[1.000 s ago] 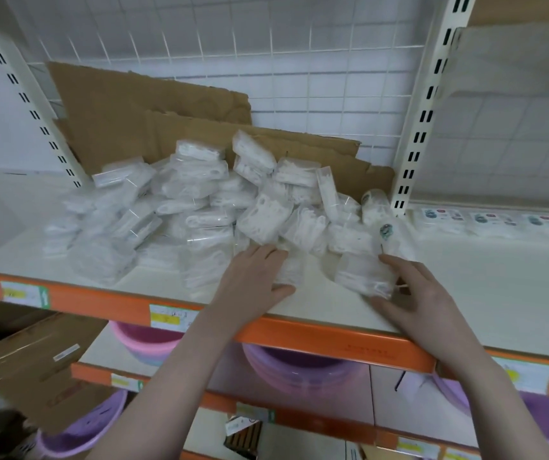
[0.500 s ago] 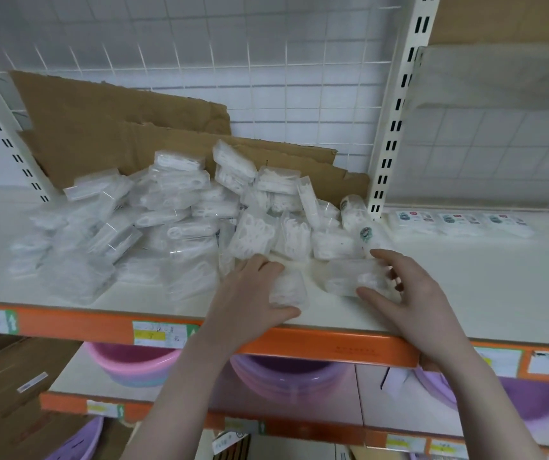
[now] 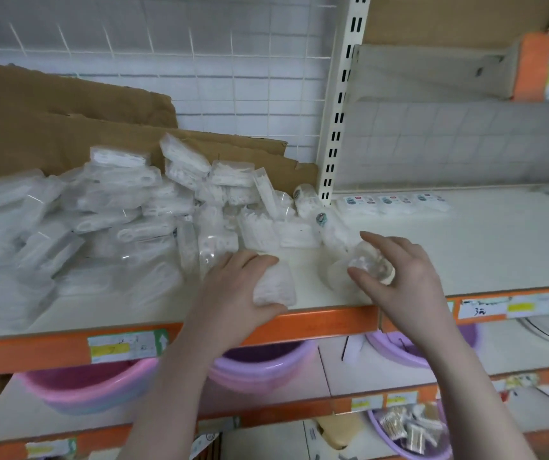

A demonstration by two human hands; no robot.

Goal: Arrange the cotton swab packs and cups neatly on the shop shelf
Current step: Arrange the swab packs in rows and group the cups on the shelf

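A loose heap of clear cotton swab packs (image 3: 107,220) covers the left half of the white shelf board (image 3: 465,247). My left hand (image 3: 233,290) grips one white swab pack (image 3: 274,287) near the shelf's front edge. To its right, my right hand (image 3: 399,270) holds a clear round swab cup (image 3: 369,265), its fingers and thumb curled around it. Two more round cups with small labels (image 3: 323,217) lie on their sides at the right end of the heap. A row of flat labelled packs (image 3: 396,202) lies at the back, right of the upright post.
Torn brown cardboard (image 3: 67,127) leans against the wire grid behind the heap. A slotted cream upright post (image 3: 339,111) divides the shelf. The orange front rail (image 3: 316,323) carries price labels. Pink and purple basins (image 3: 260,366) sit on the shelf below.
The view has swung left to right and closer. My left hand has drawn a swab pack toward the front edge. My right hand has turned its clear container end-on and lifted it slightly.
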